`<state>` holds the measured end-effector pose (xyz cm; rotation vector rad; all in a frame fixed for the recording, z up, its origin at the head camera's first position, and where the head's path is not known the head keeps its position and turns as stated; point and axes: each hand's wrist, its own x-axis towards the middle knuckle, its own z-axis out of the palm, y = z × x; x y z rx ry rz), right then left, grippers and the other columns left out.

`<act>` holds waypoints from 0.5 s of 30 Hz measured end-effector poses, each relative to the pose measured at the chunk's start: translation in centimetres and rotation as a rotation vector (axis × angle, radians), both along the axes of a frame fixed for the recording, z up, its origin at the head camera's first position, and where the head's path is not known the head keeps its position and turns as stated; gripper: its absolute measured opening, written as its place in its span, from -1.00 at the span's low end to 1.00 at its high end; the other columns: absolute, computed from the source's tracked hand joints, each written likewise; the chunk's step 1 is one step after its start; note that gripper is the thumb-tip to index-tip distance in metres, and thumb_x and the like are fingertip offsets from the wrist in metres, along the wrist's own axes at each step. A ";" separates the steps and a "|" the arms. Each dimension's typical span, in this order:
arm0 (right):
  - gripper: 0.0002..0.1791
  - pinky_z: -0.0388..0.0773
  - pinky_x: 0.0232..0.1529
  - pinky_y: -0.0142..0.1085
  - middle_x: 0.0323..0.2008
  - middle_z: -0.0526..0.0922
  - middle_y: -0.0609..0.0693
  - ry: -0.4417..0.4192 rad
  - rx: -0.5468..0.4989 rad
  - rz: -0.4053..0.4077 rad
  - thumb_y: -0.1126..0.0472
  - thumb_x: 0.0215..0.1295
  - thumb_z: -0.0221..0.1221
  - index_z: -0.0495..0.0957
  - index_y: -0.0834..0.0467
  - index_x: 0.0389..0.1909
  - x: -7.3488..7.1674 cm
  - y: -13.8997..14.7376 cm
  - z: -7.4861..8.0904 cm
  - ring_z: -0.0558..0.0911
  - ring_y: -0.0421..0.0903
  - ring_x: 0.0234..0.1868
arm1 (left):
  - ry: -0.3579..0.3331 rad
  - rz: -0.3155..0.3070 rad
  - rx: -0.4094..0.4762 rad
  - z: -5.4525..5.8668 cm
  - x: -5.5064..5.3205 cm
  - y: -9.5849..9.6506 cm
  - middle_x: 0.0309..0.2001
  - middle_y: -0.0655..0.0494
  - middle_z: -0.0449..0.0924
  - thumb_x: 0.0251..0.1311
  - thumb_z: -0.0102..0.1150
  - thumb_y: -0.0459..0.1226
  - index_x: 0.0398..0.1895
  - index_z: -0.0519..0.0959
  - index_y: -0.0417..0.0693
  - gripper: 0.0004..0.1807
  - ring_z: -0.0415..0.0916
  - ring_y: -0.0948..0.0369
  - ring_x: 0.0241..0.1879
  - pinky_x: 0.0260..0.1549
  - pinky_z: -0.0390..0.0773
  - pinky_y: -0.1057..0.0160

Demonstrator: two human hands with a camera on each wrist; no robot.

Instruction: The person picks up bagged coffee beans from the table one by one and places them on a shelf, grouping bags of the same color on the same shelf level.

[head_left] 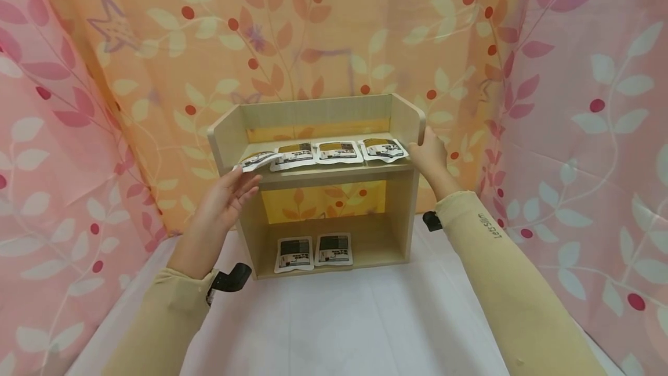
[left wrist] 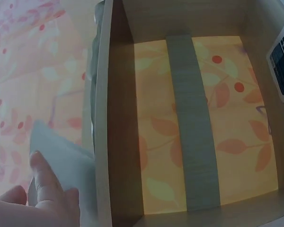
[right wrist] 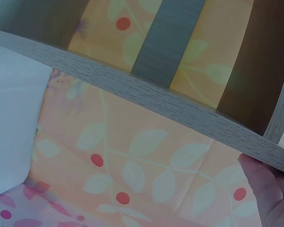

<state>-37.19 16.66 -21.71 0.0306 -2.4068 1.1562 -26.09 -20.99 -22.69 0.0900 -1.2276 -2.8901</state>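
A small two-tier wooden shelf (head_left: 334, 176) stands on the white cloth. At the left end of its upper board, my left hand (head_left: 221, 199) holds a flat white packet (head_left: 258, 160) by its near left corner, tilted. The pale back of this packet (left wrist: 68, 165) shows in the left wrist view, with fingers against it. Beside it on the board lie three printed packets (head_left: 338, 152) in a row. My right hand (head_left: 432, 158) grips the right side panel near the upper board's front; in the right wrist view its fingers (right wrist: 262, 182) touch the wood.
Two more packets (head_left: 295, 254) lean side by side in the lower compartment, towards the left. White cloth (head_left: 334, 324) covers the surface in front. Leaf-patterned curtains (head_left: 313, 28) hang behind and at both sides.
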 end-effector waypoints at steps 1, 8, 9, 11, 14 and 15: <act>-0.55 0.33 0.20 0.12 0.15 0.49 0.33 0.001 0.000 0.000 0.27 0.29 -0.06 0.31 0.34 0.19 0.0 0.0 0.0 0.44 0.27 0.18 | -0.007 0.001 0.034 0.1 -0.3 -0.1 -0.39 0.00 0.61 0.42 -0.06 -0.37 -0.14 0.34 -0.17 -0.95 0.67 0.16 -0.41 -0.36 0.64 0.34; -0.56 0.33 0.20 0.11 0.14 0.49 0.33 0.005 -0.001 0.005 0.27 0.30 -0.06 0.31 0.34 0.17 -0.1 -0.3 0.0 0.44 0.27 0.18 | -0.090 0.096 0.349 0.9 -2.3 -0.5 0.29 0.01 0.26 0.41 -0.18 -0.51 0.44 0.04 -0.01 -0.41 0.60 0.11 -0.01 -0.13 0.58 0.34; -0.57 0.34 0.20 0.11 0.14 0.49 0.33 0.004 0.001 0.005 0.27 0.30 -0.07 0.31 0.34 0.16 -0.2 -0.3 0.0 0.44 0.27 0.17 | -0.084 0.110 0.369 0.9 -2.4 -0.5 0.40 0.05 0.07 0.43 -0.23 -0.50 0.50 -0.08 0.05 -0.34 0.48 0.13 0.14 -0.03 0.52 0.35; -0.58 0.34 0.20 0.11 0.14 0.49 0.33 0.003 0.003 0.006 0.27 0.30 -0.07 0.31 0.34 0.15 -0.2 -0.4 0.0 0.44 0.27 0.17 | -0.066 0.134 0.393 0.9 -2.5 -0.1 0.50 0.11 -0.24 0.46 -0.32 -0.47 0.54 -0.27 0.14 -0.28 0.17 0.17 0.37 0.17 0.34 0.34; -0.56 0.33 0.20 0.11 0.15 0.48 0.33 -0.003 0.006 0.009 0.26 0.29 -0.07 0.31 0.34 0.17 -0.1 -0.5 0.0 0.44 0.27 0.17 | -0.019 0.139 0.348 1.0 -2.0 0.5 0.53 0.18 -0.47 0.47 -0.48 -0.44 0.52 -0.49 0.19 -0.27 -0.20 0.23 0.48 0.35 0.03 0.29; -0.55 0.33 0.21 0.12 0.16 0.48 0.33 -0.007 0.005 0.012 0.26 0.29 -0.08 0.30 0.34 0.18 -0.1 -0.6 0.0 0.44 0.27 0.18 | -0.004 0.133 0.296 1.0 -1.7 0.7 0.53 0.19 -0.52 0.47 -0.52 -0.43 0.51 -0.54 0.18 -0.27 -0.26 0.23 0.49 0.37 -0.03 0.28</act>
